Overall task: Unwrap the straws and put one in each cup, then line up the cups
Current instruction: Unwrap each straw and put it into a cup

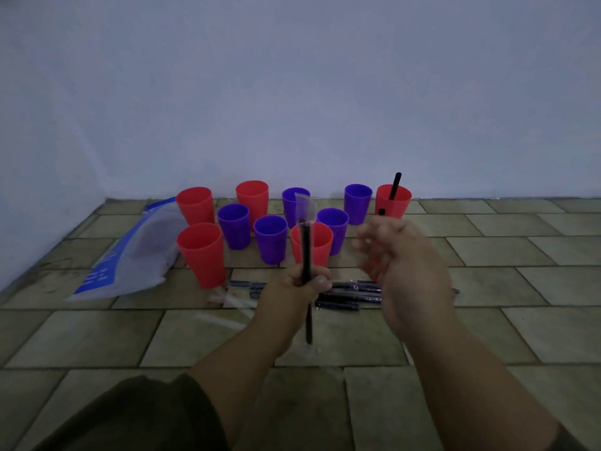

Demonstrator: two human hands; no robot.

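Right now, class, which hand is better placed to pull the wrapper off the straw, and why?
Probably the right hand: it is free, fingers relaxed, close beside the straw. The left hand grips the straw upright, with the clear wrapper sticking up above its top.

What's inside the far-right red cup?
One black straw stands in the far-right red cup, its top above the rim. The cup's bottom is hidden by its wall.

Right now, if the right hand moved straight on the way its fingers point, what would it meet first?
Probably the wrapped straw in the left hand. Depth is unclear, so perhaps the purple cup behind it.
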